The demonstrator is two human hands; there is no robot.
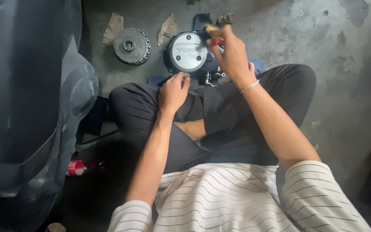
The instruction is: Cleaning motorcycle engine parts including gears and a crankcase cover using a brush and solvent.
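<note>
**Hands at an engine cover on a concrete floor**

At far left a dark motorcycle body panel [26, 99] fills the frame edge, with a red can [76, 167] lying low beside it. Further right, on the stained concrete floor [323, 51], a toothed clutch gear [131, 46] lies flat between two torn cardboard scraps [113, 27]. Just right of it sits the round engine cover [188, 52], silver-faced with a black rim, in front of the person's crossed legs. The left hand [173, 92] rests on the knee, fingers loosely curled, fingertips touching the cover's lower edge. The right hand [232, 56] is raised over the cover's right side, fingers closed around a red-and-yellow-handled tool [213, 35]; a thin bracelet [250, 86] circles that wrist.
</note>
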